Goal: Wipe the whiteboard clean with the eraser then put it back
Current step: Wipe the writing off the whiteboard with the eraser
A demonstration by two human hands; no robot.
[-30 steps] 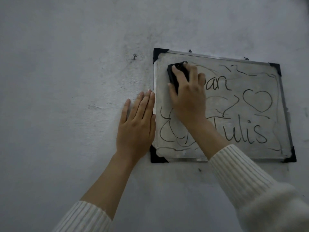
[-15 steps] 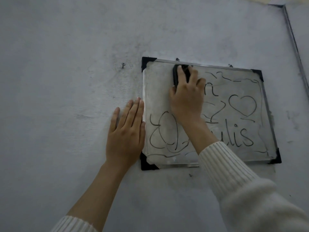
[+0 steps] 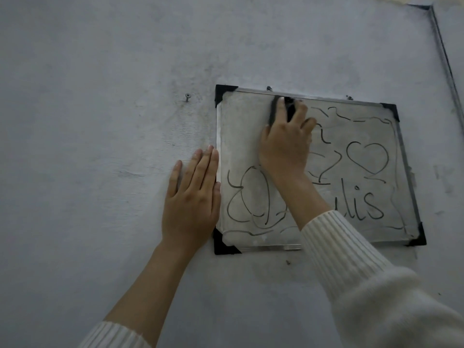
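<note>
A small whiteboard (image 3: 241, 136) with a metal frame and black corner caps hangs on the grey wall. Black marker writing, a heart and loops cover its middle, right and lower parts; the upper left area is smeared grey. My right hand (image 3: 285, 144) presses a black eraser (image 3: 276, 110) against the board just under the top edge, fingers wrapped over it. My left hand (image 3: 193, 197) lies flat on the wall, fingers together, touching the board's left edge.
A bare screw (image 3: 187, 97) sticks out of the wall left of the board. Two hanging screws sit along the board's top edge. A thin dark strip (image 3: 444, 54) runs down the wall at the far right.
My right hand slid the eraser up and to the right along the top of the board, wiping away letters there. The left hand stayed on the board's left edge.
</note>
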